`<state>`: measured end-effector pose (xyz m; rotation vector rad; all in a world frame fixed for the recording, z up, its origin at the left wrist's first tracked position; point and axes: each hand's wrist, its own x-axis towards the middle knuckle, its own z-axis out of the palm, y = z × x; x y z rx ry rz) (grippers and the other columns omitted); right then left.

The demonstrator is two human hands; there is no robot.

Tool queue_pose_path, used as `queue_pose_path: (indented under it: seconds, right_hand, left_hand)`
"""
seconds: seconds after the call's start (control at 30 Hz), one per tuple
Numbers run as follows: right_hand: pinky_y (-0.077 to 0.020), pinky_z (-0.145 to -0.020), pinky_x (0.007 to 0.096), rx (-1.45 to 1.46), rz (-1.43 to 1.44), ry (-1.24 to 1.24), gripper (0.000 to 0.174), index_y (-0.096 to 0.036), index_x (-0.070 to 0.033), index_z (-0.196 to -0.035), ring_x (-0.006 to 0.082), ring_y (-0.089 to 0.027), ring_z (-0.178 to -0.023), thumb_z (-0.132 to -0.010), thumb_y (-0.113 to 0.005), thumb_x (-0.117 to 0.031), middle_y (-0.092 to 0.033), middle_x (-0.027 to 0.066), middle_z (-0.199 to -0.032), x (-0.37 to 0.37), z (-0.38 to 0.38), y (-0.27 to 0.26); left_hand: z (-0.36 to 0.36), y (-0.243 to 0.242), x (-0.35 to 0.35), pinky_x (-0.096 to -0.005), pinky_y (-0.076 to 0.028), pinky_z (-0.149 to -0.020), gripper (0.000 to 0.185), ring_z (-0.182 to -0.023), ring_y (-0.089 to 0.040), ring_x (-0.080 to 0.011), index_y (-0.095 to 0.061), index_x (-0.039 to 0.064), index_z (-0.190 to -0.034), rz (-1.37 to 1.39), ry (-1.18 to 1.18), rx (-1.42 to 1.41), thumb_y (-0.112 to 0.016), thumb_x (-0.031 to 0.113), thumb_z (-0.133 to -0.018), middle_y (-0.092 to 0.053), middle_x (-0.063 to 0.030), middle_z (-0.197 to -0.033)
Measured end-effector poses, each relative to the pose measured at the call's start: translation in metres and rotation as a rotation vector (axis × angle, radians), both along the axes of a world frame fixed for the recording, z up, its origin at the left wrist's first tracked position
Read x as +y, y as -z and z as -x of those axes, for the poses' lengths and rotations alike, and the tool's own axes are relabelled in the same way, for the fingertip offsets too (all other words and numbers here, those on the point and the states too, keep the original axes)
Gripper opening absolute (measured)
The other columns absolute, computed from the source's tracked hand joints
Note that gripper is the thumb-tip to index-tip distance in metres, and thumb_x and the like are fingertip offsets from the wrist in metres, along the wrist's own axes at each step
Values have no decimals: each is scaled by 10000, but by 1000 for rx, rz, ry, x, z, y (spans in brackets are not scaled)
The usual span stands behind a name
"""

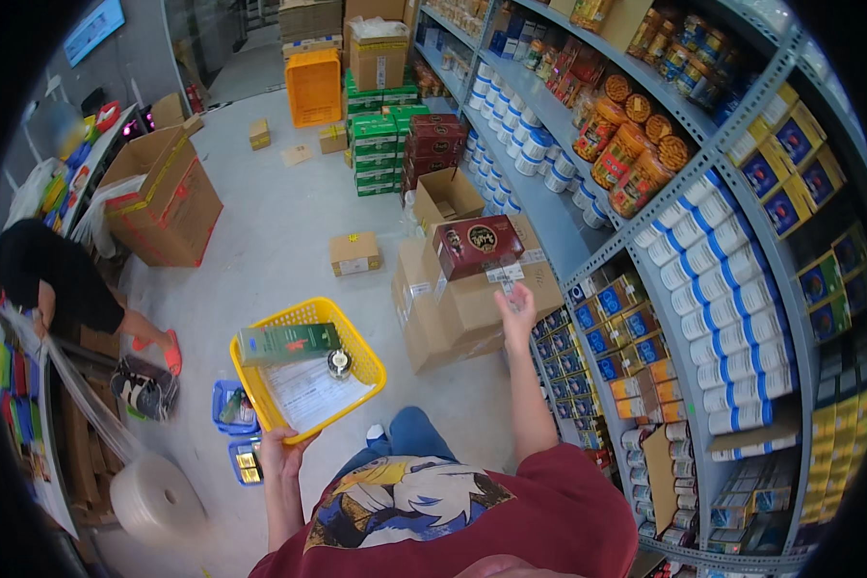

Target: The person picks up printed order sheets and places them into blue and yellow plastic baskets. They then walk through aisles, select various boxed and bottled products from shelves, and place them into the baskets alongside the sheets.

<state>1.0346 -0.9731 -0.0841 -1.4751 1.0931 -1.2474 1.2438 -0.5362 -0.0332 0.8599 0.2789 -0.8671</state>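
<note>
My left hand [282,449] grips the near corner of a yellow perforated plastic basket [367,345]. In the basket lie a green box [289,344], a small jar with a dark lid [339,363] and printed paper sheets [303,394]. My right hand [518,314] is raised beside stacked cardboard cartons [469,314], its fingers loosely curled and apart; nothing can be made out in it. Just beyond those fingers is a white label [506,273]. On top of the cartons rests a dark red box [479,244], next to an opened carton [448,199].
Metal shelving [625,238] packed with white tubs [730,311] and jars runs along the right. At left, a person [65,282] handles plastic wrap near a large roll [155,498]. Blue baskets [235,408] and a small carton [355,253] stand on the floor.
</note>
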Motion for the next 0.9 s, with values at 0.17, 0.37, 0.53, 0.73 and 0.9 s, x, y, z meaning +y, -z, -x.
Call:
queue_pose_path:
  seconds: [0.17,0.37,0.53,0.73,0.9]
  right_hand:
    - [-440,-835,346,-11,40,176,560,-503,1,-1134,202,-528,-969,-709,-785,-228,-548,127,-1088,-176,-68,5]
    - [-386,-904,434,254,324,496,739,-479,4,-1157,330,-467,-1044,-609,-827,-349,-498,208,-1136,-444,-144,27]
    - [-318,-992,490,528,326,696,998,-402,9,-1281,427,-366,-1190,-525,-828,-483,-424,272,-1266,-605,-188,47]
    - [-404,-960,472,810,273,887,1228,-427,85,-1264,437,-452,-1169,-421,-722,-759,-468,275,-1264,-708,-196,87]
    - [-467,-747,449,485,754,1127,866,-553,-27,-930,322,-564,-836,-359,-849,-607,-565,150,-929,-714,-167,100]
  left_hand:
    - [-92,-13,-122,-650,-380,-930,709,-1182,-413,-471,-303,-41,-1310,20,22,60,-468,-60,-621,-409,-247,-1293]
    - [-172,-4,-258,-644,-364,-949,737,-1199,-404,-463,-303,-20,-1330,-24,2,114,-450,-40,-608,-400,-237,-1319]
    - [-223,-7,-338,-616,-379,-957,731,-1198,-415,-452,-303,-18,-1334,-119,1,152,-458,-36,-619,-398,-235,-1327]
    - [-248,-3,-387,-591,-393,-960,695,-1194,-435,-421,-336,-52,-1303,-125,-77,184,-479,-45,-622,-444,-225,-1287]
    - [-258,2,-409,-541,-415,-945,694,-1132,-475,-395,-346,-12,-1296,-142,-104,233,-457,-69,-613,-471,-214,-1229]
